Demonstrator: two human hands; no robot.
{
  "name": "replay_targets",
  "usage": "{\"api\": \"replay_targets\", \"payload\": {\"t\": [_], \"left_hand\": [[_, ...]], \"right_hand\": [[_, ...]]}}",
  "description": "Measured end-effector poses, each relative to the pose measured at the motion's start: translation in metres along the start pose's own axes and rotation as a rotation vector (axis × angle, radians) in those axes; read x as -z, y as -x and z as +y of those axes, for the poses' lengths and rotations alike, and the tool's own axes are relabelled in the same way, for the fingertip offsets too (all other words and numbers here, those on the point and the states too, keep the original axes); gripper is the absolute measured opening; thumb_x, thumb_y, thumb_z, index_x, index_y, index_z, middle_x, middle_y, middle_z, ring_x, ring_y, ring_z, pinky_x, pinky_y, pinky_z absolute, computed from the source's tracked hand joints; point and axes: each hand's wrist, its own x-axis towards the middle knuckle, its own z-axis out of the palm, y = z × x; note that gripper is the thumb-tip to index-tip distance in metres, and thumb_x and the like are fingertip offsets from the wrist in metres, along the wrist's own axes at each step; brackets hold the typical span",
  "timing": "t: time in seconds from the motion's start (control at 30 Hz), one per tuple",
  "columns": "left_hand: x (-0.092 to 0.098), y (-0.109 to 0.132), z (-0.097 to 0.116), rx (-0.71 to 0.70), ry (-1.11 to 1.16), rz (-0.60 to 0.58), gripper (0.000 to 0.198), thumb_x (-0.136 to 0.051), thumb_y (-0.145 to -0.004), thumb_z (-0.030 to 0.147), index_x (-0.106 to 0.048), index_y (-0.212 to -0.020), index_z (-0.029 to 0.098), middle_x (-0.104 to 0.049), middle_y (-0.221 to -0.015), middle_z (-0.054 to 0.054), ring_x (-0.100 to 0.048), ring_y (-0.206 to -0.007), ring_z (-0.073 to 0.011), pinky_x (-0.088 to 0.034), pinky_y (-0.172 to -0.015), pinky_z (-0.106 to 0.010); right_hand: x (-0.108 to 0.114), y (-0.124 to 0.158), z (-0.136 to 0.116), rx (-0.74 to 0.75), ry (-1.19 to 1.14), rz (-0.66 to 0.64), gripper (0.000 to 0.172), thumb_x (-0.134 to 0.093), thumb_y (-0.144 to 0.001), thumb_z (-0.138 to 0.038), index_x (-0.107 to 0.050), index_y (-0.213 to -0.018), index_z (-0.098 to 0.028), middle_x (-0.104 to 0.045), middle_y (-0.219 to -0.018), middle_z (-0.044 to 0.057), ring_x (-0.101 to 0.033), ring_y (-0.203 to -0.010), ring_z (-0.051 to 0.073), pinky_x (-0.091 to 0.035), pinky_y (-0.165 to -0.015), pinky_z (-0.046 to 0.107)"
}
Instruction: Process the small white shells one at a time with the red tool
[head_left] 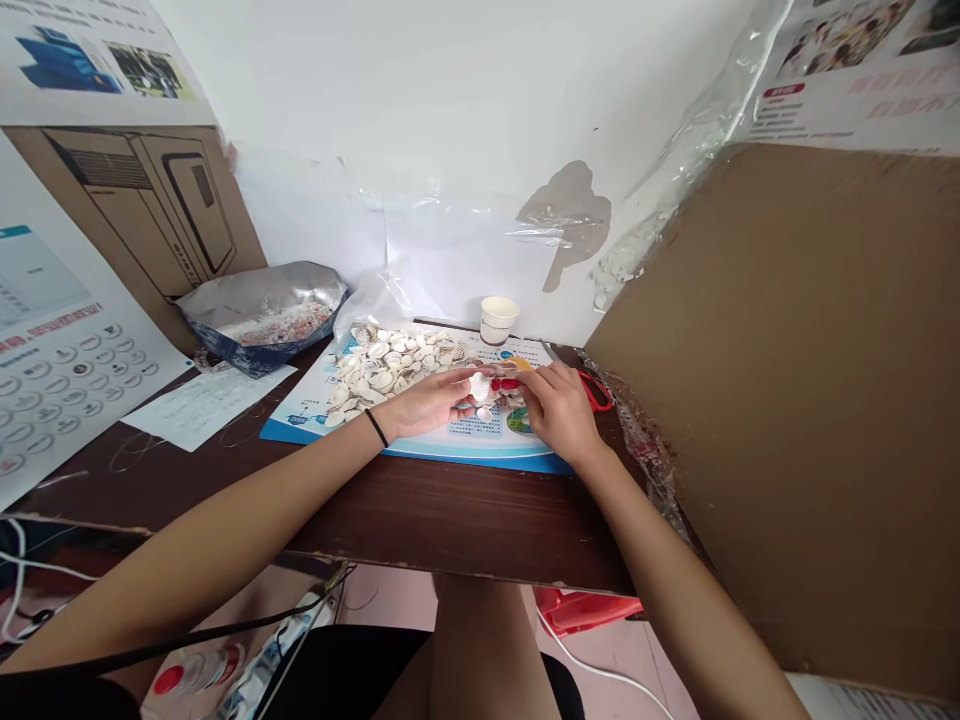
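Over a blue and white printed sheet [420, 447], my left hand [431, 402] pinches a white seashell [480, 387] between its fingertips. A dark band circles that wrist. Close by on the right, my right hand [559, 408] has its fingers closed on a small red object [505, 384] beside the shell; its exact kind is too small to tell. A heap of pale seashells [386, 365] covers the sheet behind my left hand. One small shell [484, 413] shows below the held one. Past my right hand lies a red loop handle [598, 392], partly hidden.
A paper cup [499, 320] stands near the wall. An opened foil bag [270, 315] of small pinkish pieces sits at the left, by a white paper slip [202, 405]. Cardboard [817, 400] walls the right side. Below the brown table [450, 530] are cables and a red stool-like object [585, 610].
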Motion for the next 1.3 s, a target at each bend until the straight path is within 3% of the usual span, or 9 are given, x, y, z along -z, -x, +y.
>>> {"api": "replay_targets", "payload": {"t": [0.2, 0.37, 0.57, 0.73, 0.9, 1.0, 1.2, 1.3], "left_hand": [[0.000, 0.001, -0.001, 0.008, -0.148, -0.073, 0.039, -0.077, -0.076, 0.039, -0.072, -0.112, 0.024, -0.065, -0.115, -0.008, -0.057, -0.098, -0.0170, -0.043, -0.088, -0.035], [-0.003, 0.003, 0.001, 0.007, -0.120, -0.043, 0.037, -0.078, -0.076, 0.032, -0.072, -0.112, 0.024, -0.066, -0.113, -0.007, -0.059, -0.100, -0.0169, -0.043, -0.095, -0.038], [-0.003, 0.005, 0.002, 0.021, -0.170, -0.080, 0.038, -0.076, -0.077, 0.032, -0.071, -0.115, 0.026, -0.065, -0.123, -0.008, -0.059, -0.108, -0.0190, -0.042, -0.098, -0.040], [-0.002, 0.003, 0.001, 0.025, -0.085, -0.035, 0.036, -0.080, -0.074, 0.030, -0.072, -0.107, 0.019, -0.068, -0.108, -0.008, -0.060, -0.099, -0.0170, -0.043, -0.098, -0.041], [-0.004, 0.005, 0.002, 0.005, -0.092, -0.053, 0.021, -0.080, -0.074, 0.030, -0.075, -0.088, 0.016, -0.068, -0.092, -0.006, -0.058, -0.092, -0.0157, -0.044, -0.096, -0.040], [-0.005, 0.006, 0.004, 0.004, -0.112, -0.066, 0.022, -0.079, -0.074, 0.032, -0.075, -0.089, 0.015, -0.068, -0.092, -0.006, -0.059, -0.092, -0.0165, -0.044, -0.096, -0.041], [-0.007, 0.005, 0.004, 0.017, -0.096, -0.019, 0.029, -0.085, -0.067, 0.035, -0.073, -0.085, 0.015, -0.068, -0.092, -0.007, -0.060, -0.091, -0.0182, -0.046, -0.095, -0.042], [-0.010, 0.005, 0.005, 0.006, -0.030, 0.042, 0.026, -0.086, -0.064, 0.032, -0.068, -0.069, 0.014, -0.064, -0.077, -0.003, -0.058, -0.080, -0.0151, -0.046, -0.093, -0.042]], "right_hand": [[-0.004, -0.001, -0.002, 0.084, -0.012, -0.046, 0.025, -0.045, -0.098, -0.018, -0.067, -0.108, -0.021, -0.070, -0.092, 0.006, -0.054, -0.089, 0.021, -0.029, -0.076, 0.034], [0.005, -0.002, 0.004, 0.015, 0.089, -0.028, 0.024, -0.045, -0.097, -0.016, -0.068, -0.101, -0.020, -0.070, -0.085, 0.006, -0.053, -0.085, 0.022, -0.027, -0.077, 0.036], [0.005, -0.001, -0.002, 0.111, 0.037, -0.061, 0.023, -0.047, -0.095, -0.014, -0.067, -0.103, -0.021, -0.071, -0.088, 0.006, -0.054, -0.088, 0.022, -0.027, -0.077, 0.035], [0.004, 0.000, 0.001, -0.011, 0.072, 0.016, 0.022, -0.045, -0.096, -0.017, -0.067, -0.099, -0.019, -0.070, -0.083, 0.007, -0.055, -0.086, 0.023, -0.028, -0.077, 0.036], [0.000, 0.002, -0.005, 0.078, -0.057, 0.025, 0.024, -0.043, -0.098, -0.023, -0.067, -0.099, -0.019, -0.071, -0.086, 0.006, -0.058, -0.086, 0.022, -0.031, -0.076, 0.034], [-0.011, 0.003, -0.009, 0.010, -0.111, 0.037, 0.025, -0.043, -0.099, -0.024, -0.067, -0.099, -0.020, -0.073, -0.089, 0.007, -0.061, -0.087, 0.021, -0.032, -0.078, 0.034], [-0.031, 0.005, 0.004, -0.325, -0.174, 0.109, 0.033, -0.039, -0.097, -0.030, -0.069, -0.100, -0.016, -0.074, -0.087, 0.012, -0.065, -0.081, 0.024, -0.042, -0.078, 0.037], [-0.029, 0.006, 0.005, -0.224, -0.297, 0.139, 0.036, -0.038, -0.098, -0.033, -0.070, -0.102, -0.017, -0.074, -0.098, 0.012, -0.067, -0.089, 0.024, -0.047, -0.081, 0.036]]}}
